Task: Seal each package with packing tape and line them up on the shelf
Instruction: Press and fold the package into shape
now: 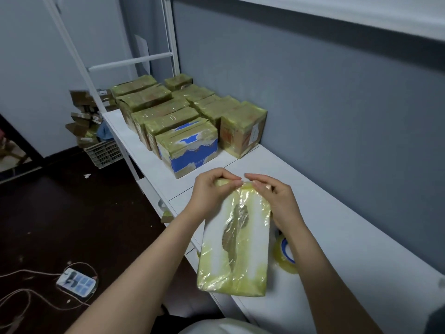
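A white package (237, 239), wrapped in yellowish clear tape with a dark torn strip down its middle, lies on the white shelf (349, 237) in front of me. My left hand (209, 191) pinches the tape at the package's far edge. My right hand (272, 196) pinches the same edge from the right, fingertips almost meeting the left hand's. A roll of clear packing tape (285, 255) with a blue core lies on the shelf just right of the package, partly hidden by my right forearm.
Several taped cardboard boxes (187, 116) stand in two rows at the far end of the shelf, one blue and white (190, 150). On the dark floor to the left are a crate (104, 153) with flattened boxes and a power strip (77, 282) with cables.
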